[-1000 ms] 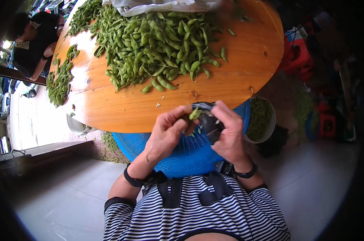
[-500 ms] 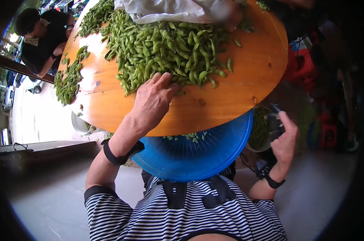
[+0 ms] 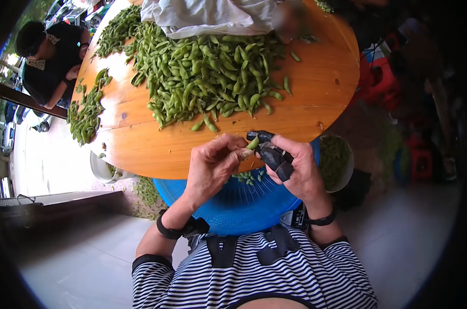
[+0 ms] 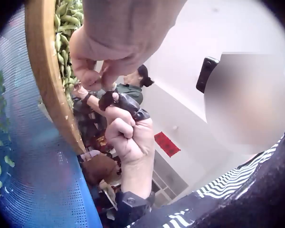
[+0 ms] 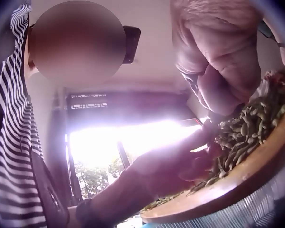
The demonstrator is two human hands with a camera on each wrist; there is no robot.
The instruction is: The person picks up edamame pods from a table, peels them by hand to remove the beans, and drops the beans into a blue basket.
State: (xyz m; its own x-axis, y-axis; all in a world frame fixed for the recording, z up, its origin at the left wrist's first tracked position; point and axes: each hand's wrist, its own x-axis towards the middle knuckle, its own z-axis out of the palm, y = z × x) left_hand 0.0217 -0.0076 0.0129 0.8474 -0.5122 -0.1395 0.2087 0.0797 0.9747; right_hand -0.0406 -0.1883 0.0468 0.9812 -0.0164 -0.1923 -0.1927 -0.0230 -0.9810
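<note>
In the head view my left hand (image 3: 210,167) pinches one end of a green pod (image 3: 253,143) between thumb and fingers. Facing it, my right hand (image 3: 300,170), with black wrapping (image 3: 276,160) on its thumb and fingers, meets the pod's other end with curled fingers. Both hands are above the near edge of the wooden table (image 3: 300,116), over a blue basket (image 3: 233,213) with shelled beans (image 3: 248,177) inside. A large heap of pods (image 3: 202,77) lies just beyond. The left wrist view shows the wrapped right hand (image 4: 130,135) close under the left fingers.
A white cloth (image 3: 213,18) lies at the heap's far side. Smaller pods (image 3: 86,113) lie at the table's left. Buckets stand below, one at the left (image 3: 100,167) and one at the right (image 3: 351,165). Another person (image 3: 53,67) sits at the far left; red stools (image 3: 380,80) are at the right.
The left hand has come back from the heap with a pod. My right hand has moved in from the far right, and the two hands now meet over the basket.
</note>
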